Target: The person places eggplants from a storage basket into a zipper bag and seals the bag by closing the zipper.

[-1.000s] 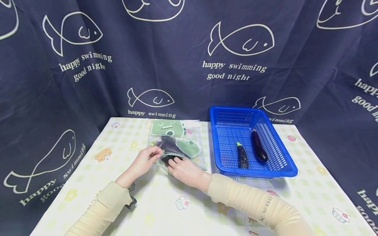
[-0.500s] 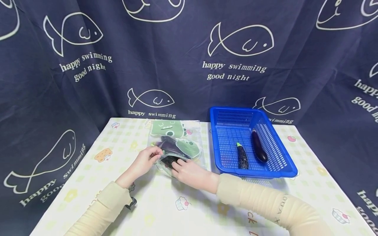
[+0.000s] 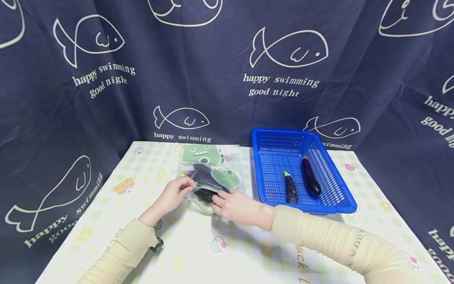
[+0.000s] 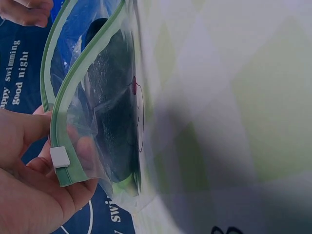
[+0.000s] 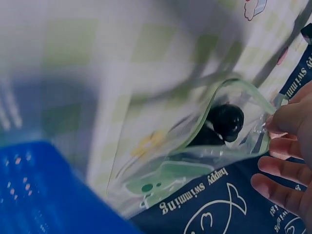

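Observation:
A clear zip bag [image 3: 189, 157] with green cartoon prints lies on the table. Inside are dark purple eggplants [image 3: 202, 175]; a blackish one [image 3: 205, 195] shows at the mouth, and rounded dark ends [image 5: 226, 122] appear in the right wrist view. My left hand [image 3: 173, 194] pinches the left corner of the green-edged mouth, beside the white slider [image 4: 59, 157]. My right hand [image 3: 235, 207] is at the right part of the mouth, fingers loosely bent; I see nothing held. Its fingers [image 4: 29, 13] appear beyond the rim in the left wrist view.
A blue plastic basket [image 3: 260, 173] stands right of the bag. It holds a glossy purple eggplant [image 3: 311, 177] and a dark mottled one with a green tip [image 3: 291, 188]. A patterned cloth [image 3: 117, 221] covers the table. A navy curtain [image 3: 227, 79] hangs behind.
My right hand has drawn back to the right, its fingers coming out of the bag's mouth and uncovering more of the blackish eggplant. The left hand keeps its place.

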{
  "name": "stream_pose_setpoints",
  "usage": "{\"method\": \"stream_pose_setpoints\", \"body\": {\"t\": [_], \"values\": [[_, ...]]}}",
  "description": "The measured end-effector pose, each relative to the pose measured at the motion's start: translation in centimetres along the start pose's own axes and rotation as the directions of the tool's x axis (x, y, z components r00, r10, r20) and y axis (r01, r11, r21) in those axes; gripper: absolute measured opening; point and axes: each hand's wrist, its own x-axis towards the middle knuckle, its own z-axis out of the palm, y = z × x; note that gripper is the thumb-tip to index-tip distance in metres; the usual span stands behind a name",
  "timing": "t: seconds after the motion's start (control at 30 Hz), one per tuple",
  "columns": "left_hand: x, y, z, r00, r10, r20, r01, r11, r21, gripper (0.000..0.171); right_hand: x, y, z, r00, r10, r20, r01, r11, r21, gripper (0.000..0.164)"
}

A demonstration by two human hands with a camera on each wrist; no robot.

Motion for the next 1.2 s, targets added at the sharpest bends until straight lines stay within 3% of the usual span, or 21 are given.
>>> {"method": "stream_pose_setpoints", "body": {"t": [0.37,0.77,0.97,1.2], "values": [[0.0,-0.4,0.1,1.0,0.012,0.006,-0.012,1.0,0.009,0.011,-1.8,2.7,-1.3,0.999,0.038,-0.021,-0.039,0.998,-0.054,0.021],[0.0,-0.4,0.1,1.0,0.029,-0.003,-0.029,1.0,-0.001,0.011,-4.1,5.4,-1.3,0.995,0.096,0.001,-0.095,0.992,-0.083,0.025],[0.0,-0.3,0.0,1.0,0.019,0.001,-0.019,1.0,-0.004,0.01,-5.3,7.6,-1.4,0.984,0.171,0.052,-0.17,0.985,-0.013,0.032],[0.0,-0.2,-0.1,1.0,0.006,0.005,-0.006,1.0,-0.003,0.012,-6.9,10.0,-0.7,0.956,0.293,0.021,-0.294,0.953,0.068,0.025]]}}
